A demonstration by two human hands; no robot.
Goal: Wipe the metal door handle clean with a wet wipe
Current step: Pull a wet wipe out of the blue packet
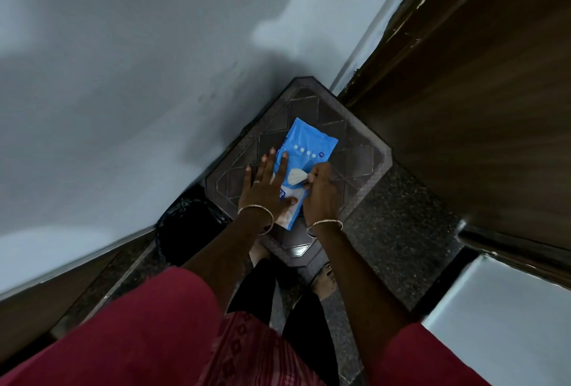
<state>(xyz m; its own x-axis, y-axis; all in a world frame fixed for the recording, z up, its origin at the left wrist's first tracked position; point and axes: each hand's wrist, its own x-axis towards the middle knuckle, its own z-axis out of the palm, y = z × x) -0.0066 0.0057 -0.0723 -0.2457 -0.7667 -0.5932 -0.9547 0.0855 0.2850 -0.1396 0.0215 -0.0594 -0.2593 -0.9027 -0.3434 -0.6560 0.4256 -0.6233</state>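
Observation:
A blue pack of wet wipes (309, 144) lies on a dark brown plastic stool (358, 151) in the corner. My left hand (265, 188) rests flat on the pack's left side, fingers spread, pressing it down. My right hand (321, 191) pinches a white wet wipe (295, 176) that sticks out of the pack's opening. The metal door handle is not in view.
A brown wooden door (482, 107) stands to the right of the stool. A grey wall (123, 77) fills the left. A black bin with a bag (188, 225) sits left of the stool. My bare feet (324, 280) stand on the speckled dark floor.

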